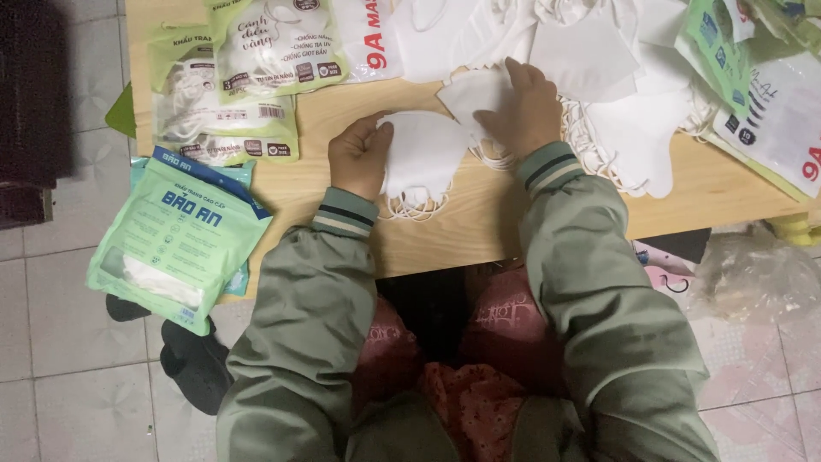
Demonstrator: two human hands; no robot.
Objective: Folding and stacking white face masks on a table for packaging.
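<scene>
A low wooden table (479, 222) stands on a tiled floor (51, 342), its far edge cut off by the frame. The left hand (359, 158) pinches the edge of a stack of white masks (423, 158) near the table's front; the right hand (522, 111) lies curled on a mask (475, 94), fingertips hidden. Green pouches (175, 235) hold more masks, and loose ones pile (616, 77) behind.

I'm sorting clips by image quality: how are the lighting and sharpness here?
Head view: dim, soft light; the white masks at the top wash out, the left hand and right hand look slightly soft, and under the table is in deep shadow.
</scene>
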